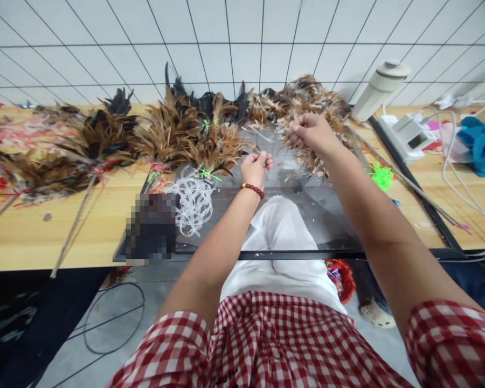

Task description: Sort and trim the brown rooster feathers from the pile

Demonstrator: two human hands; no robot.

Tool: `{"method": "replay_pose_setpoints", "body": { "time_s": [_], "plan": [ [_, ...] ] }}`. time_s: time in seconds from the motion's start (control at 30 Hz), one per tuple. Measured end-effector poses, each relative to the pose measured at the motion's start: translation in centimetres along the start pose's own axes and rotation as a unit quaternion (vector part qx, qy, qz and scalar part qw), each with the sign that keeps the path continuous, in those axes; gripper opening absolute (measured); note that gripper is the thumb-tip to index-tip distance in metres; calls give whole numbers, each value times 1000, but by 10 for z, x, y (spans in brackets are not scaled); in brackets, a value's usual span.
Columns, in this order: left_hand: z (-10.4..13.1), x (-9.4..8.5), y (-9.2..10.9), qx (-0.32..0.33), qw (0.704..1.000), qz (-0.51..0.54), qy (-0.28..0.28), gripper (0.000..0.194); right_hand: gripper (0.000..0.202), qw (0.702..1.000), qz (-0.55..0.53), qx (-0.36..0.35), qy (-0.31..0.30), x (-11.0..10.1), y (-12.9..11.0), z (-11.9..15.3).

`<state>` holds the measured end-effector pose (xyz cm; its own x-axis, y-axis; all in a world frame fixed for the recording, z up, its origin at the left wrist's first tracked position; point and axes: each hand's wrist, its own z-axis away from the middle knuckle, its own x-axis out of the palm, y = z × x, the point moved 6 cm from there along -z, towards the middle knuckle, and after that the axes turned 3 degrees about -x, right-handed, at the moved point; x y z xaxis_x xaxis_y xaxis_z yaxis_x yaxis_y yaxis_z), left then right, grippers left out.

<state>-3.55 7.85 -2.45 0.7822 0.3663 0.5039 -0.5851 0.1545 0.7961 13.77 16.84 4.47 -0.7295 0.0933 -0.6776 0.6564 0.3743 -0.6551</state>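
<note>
OK, both bare hands were in close pinches over the see-through, black-framed panel set at the pale wooden table: left hand with thumb on fingertips, right hand the same, farther back beside the loose tan-and-cream feather pile. Couldn't tell whether either pinch held anything thin. Brown-and-black feather bundles lined the table's back edge leftward from that pile, probably so both hands could reach them. At the left, sticks pointed toward the front edge, likely to keep plumes uncrushed and handles grabbable. White flat-strip tangle sat near the panel's front-left corner, presumably for left-side reach; white cylindrical bottle stood at the back edge, right of the pile, perhaps to avoid knocks. Count: two hands, one loose pile, one tangle, one bottle, one bright-green strand clump toward the right edge, two sticks at left; bundles overlapped too much to count.
</note>
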Motion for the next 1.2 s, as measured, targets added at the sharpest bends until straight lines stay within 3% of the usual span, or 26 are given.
{"method": "replay_pose_setpoints", "body": {
  "time_s": [0.07,0.17,0.33,0.43,0.5,0.6,0.67,0.73,0.83,0.9,1.03,1.13,1.2],
  "plan": [
    [-1,0,-1,6,1000,0,-2,28,12,999,-25,-10,-30,-5,6,6],
    [-2,2,-2,18,1000,-4,1,30,7,991,122,-38,-50,-3,12,6],
    [0,4,-3,22,999,-37,-3,31,14,921,360,-103,-108,39,9,-14],
    [2,4,-2,11,999,-34,-2,32,21,888,415,-125,-154,59,1,-19],
    [3,3,-2,5,1000,-28,3,32,25,886,419,-119,-161,57,-4,-20],
    [2,2,-2,4,1000,-23,8,31,25,929,346,-81,-103,32,-8,-20],
    [1,2,-2,5,1000,-24,5,32,19,973,225,-42,-29,7,-7,-18],
    [1,3,-2,5,999,-34,-6,33,8,998,65,1,16,-11,-2,-10],
    [3,6,0,17,997,-65,-23,37,17,987,-152,46,19,-14,3,9],
    [4,6,3,44,995,-88,-22,39,20,973,-223,63,16,-10,6,23],
    [0,-1,10,99,989,-108,21,40,8,970,-196,116,88,-18,30,42],
    [-6,-7,9,95,990,-96,41,41,13,972,-55,104,205,-47,50,53],
    [-9,-7,8,93,991,-91,37,39,16,968,42,62,241,-61,50,61]
  ]
}}
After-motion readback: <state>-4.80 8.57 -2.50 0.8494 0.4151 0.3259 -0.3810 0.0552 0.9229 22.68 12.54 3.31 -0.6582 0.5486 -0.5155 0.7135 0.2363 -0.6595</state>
